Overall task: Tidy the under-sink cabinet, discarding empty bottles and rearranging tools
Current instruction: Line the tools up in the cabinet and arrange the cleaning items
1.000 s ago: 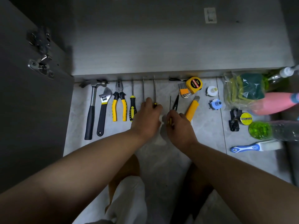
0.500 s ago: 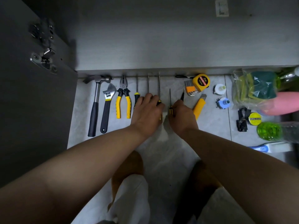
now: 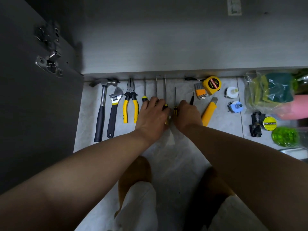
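Tools lie in a row on the tiled floor [image 3: 223,124] below the cabinet: hammer [image 3: 101,110], wrench [image 3: 114,112], yellow pliers [image 3: 130,104], several screwdrivers [image 3: 144,90]. My left hand [image 3: 151,117] rests flat on the screwdriver handles, fingers spread over them. My right hand [image 3: 187,114] curls round the handle of a small yellow-black screwdriver [image 3: 175,97]; a black pointed tip [image 3: 192,100] sticks out past its fingers. To the right lie a yellow utility knife [image 3: 209,112], hex keys [image 3: 200,93] and a tape measure [image 3: 212,85].
The open cabinet door [image 3: 33,114] with its hinge [image 3: 50,64] stands at left. Right of the tools are a white cap [image 3: 231,92], a blue fitting [image 3: 235,106], a tape roll [image 3: 270,123], bagged sponges [image 3: 270,90], a pink bottle [image 3: 300,105] and a green bottle [image 3: 286,136].
Both hands have slid forward toward the cabinet base, pushing the screwdrivers up into line with the other tools. My view has shifted slightly left.
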`<state>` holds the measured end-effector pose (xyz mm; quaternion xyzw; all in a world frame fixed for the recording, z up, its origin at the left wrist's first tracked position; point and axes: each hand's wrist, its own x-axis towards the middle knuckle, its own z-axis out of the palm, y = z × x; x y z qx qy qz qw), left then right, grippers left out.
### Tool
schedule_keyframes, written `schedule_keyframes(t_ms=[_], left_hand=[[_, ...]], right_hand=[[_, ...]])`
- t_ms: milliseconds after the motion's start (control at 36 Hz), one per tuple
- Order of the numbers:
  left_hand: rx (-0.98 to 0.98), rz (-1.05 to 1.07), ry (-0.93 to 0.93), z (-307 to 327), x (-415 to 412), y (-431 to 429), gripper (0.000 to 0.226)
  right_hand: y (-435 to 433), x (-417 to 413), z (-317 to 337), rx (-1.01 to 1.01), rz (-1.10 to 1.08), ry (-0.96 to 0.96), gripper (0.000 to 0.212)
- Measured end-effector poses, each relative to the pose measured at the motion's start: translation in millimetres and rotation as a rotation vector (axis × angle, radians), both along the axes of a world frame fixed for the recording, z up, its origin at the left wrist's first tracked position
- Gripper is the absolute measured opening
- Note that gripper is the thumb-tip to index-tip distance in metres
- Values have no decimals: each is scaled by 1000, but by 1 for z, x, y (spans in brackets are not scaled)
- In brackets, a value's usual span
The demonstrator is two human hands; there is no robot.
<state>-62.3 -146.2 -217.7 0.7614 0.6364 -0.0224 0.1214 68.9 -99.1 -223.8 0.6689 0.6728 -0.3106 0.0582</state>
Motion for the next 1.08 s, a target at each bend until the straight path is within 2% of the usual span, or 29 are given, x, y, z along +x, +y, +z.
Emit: schedule_keyframes(t_ms=[194,333,444,528,583,667,722,778,861,917,1000,1083], left_hand=[[-24,8,12,-3,0,-2,47],[-54,-8,31,1,1,-3,61],[-37,-84,17,17,1,4,61],[-41,-188,-45,39,3,20,49],[-125,-259,-76,54,5,35,42],[-393,-361,-47,74,11,58,36],[-554,-408,-19,78,18,68,34],[-627,-421,14,75,26,73,37],[-601,-375,17,64,38,73,50],[-537,-344,8,56,44,69,59],[-405,-371,62,40,50,65,65],[-325,-390,96,24,54,63,60]], right_hand=[[3,12,13,-26,15,48,25],[17,43,39,-178,198,56,20],[37,79,70,-370,568,-166,24],[49,114,88,-376,661,-276,30],[52,132,93,-351,669,-278,31],[48,149,93,-304,595,-217,34],[39,153,83,-281,504,-137,43],[29,151,69,-286,443,-76,58],[17,143,45,-265,393,-59,75],[11,135,32,-249,362,-50,78],[4,127,19,-209,329,-29,70],[-5,126,11,-187,313,15,61]])
